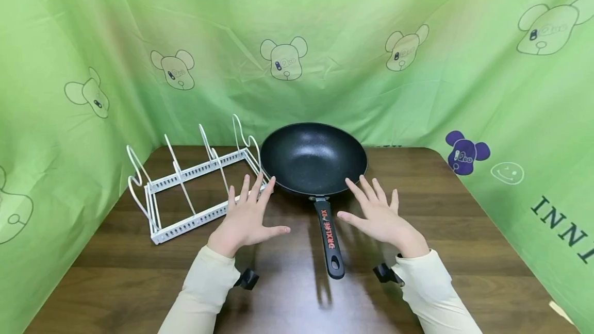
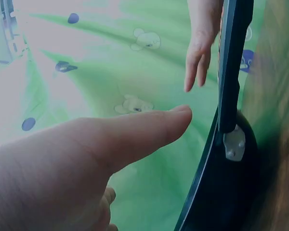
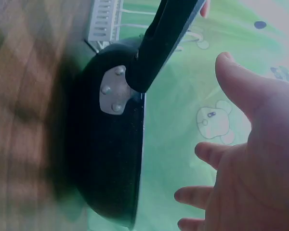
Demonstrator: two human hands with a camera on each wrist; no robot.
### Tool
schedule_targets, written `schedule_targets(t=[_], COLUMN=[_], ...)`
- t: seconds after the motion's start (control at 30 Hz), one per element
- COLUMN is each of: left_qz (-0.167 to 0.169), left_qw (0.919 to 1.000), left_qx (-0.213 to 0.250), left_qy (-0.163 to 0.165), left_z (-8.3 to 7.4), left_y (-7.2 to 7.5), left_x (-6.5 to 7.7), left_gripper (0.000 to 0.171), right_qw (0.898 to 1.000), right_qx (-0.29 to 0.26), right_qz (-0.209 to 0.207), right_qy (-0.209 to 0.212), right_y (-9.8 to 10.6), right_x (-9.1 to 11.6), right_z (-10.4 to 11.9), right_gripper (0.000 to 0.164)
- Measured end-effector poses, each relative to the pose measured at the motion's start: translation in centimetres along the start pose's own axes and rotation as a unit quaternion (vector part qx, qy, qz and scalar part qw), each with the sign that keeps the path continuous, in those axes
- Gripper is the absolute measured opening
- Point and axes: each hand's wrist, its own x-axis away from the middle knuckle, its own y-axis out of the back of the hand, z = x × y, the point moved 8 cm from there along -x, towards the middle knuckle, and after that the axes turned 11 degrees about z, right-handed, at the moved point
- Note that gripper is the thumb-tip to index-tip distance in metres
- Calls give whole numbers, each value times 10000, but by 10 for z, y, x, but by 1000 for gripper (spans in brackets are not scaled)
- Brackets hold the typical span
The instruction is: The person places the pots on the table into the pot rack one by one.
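Note:
In the head view a black wok-shaped frying pan [image 1: 313, 159] sits on the wooden table, its black handle [image 1: 330, 238] with red lettering pointing toward me. Left of the handle, my left hand [image 1: 243, 220] is spread palm down, fingers straight, above the near side of a white rack. My right hand [image 1: 382, 218] is spread likewise on the handle's other side. Neither hand holds anything. The right wrist view shows the pan's riveted metal bracket [image 3: 114, 91] and my right hand [image 3: 260, 154] apart from it. My left thumb [image 2: 149, 130] stretches out in the left wrist view.
A white rack [image 1: 199, 218] with upright wire dividers stands at the left of the table [image 1: 431, 205], close to the pan. Green cloth [image 1: 343, 97] printed with bear heads hangs behind and at both sides. Black wrist-camera mounts [image 1: 248, 278] show beneath the sleeves.

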Motion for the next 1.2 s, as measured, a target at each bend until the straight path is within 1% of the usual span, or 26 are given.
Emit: schedule_targets(t=[0.17, 0.27, 0.33, 0.4, 0.47, 0.57, 0.7, 0.8, 0.9, 0.97, 1.1, 1.13, 1.2], left_qz=[38, 100, 228, 453, 702, 1054, 1369, 1542, 1706, 1810, 2039, 2109, 2262], left_qw=[9991, 9965, 9917, 9861, 9798, 9731, 9630, 9562, 9498, 9469, 9380, 9350, 9268], left_qx=[385, 728, 1053, 1347, 1623, 1844, 2068, 2200, 2298, 2296, 2362, 2402, 2526], left_qy=[-155, -410, -699, -863, -937, -896, -1051, -1162, -1263, -1339, -1509, -1538, -1614], left_z=[-3, -7, -12, -16, -19, -21, -25, -27, -31, -34, -45, -48, -53], left_y=[-1, -4, -7, -12, -17, -26, -34, -39, -45, -49, -57, -58, -62], left_x=[2, 2, 3, 3, 2, -2, -8, -11, -13, -14, -16, -16, -16], left_gripper=[109, 106, 105, 104, 103, 101, 96, 93, 87, 83, 76, 74, 70], right_qw=[9988, 9966, 9949, 9933, 9920, 9885, 9785, 9704, 9589, 9482, 9152, 9068, 8934], right_qx=[-422, -728, -894, -1019, -1097, -1285, -1747, -2045, -2411, -2734, -3612, -3806, -4080], right_qz=[51, 223, 353, 452, 534, 674, 944, 1123, 1338, 1480, 1737, 1779, 1856], right_qy=[253, 302, 300, 297, 317, 429, 558, 617, 672, 647, 420, 346, 298], right_y=[-3, -9, -14, -19, -23, -29, -35, -41, -49, -55, -67, -70, -75], right_x=[-2, -5, -7, -9, -11, -14, -18, -22, -26, -28, -32, -33, -35], right_z=[1, -2, -4, -7, -8, -5, 0, 0, 0, -1, -4, -5, -4], right_gripper=[80, 77, 75, 73, 71, 67, 64, 64, 63, 62, 63, 64, 65])
